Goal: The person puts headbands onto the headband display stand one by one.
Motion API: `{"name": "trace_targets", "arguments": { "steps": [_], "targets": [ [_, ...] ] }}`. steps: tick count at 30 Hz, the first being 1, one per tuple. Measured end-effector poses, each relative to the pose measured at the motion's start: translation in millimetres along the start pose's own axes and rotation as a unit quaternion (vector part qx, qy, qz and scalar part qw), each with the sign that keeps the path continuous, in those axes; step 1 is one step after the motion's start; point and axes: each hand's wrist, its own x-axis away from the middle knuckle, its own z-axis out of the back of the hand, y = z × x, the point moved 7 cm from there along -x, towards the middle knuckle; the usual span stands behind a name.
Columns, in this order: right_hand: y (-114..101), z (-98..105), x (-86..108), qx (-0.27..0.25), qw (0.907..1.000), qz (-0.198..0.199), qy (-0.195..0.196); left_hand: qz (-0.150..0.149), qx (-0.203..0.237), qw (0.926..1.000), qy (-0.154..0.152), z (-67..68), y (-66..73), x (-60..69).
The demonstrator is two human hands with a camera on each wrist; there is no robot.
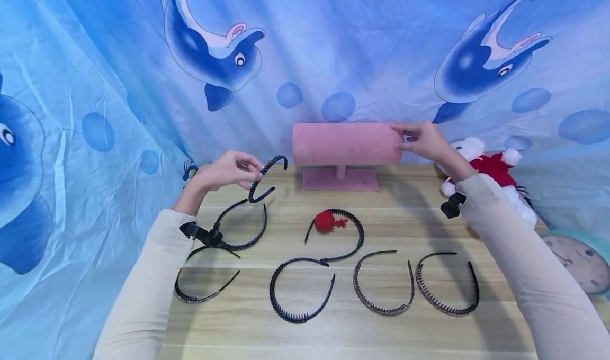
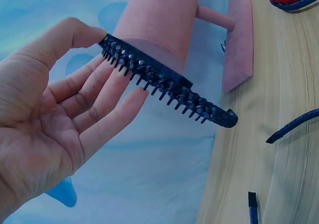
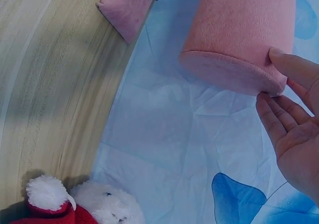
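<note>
My left hand (image 1: 234, 170) pinches a dark toothed headband (image 1: 266, 176) between thumb and fingers, just left of a pink padded roll stand (image 1: 347, 144). In the left wrist view the headband (image 2: 149, 74) shows its row of teeth and passes in front of the roll's left end. At the roll's other end, my right hand (image 1: 424, 140) grips the rim, with the thumb on the curved side and the fingertips at the end face, as the right wrist view shows on the pink roll (image 3: 239, 40). No headband is visible on the roll.
Several headbands lie on the wooden table, among them one with a red ball ornament (image 1: 325, 221) and a dark one (image 1: 300, 291) at the front. A white plush toy (image 1: 500, 169) in red and a round clock (image 1: 579, 259) stand at right. A blue dolphin curtain (image 1: 362, 42) hangs behind.
</note>
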Motion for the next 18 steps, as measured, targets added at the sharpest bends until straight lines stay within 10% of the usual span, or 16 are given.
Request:
{"name": "trace_targets", "arguments": {
  "steps": [18],
  "targets": [
    [3.9,-0.2,-2.6,0.001,1.0,-0.004,0.008,-0.064,0.125,0.9746,0.174,0.5,-9.7,-42.6]
  ]
}}
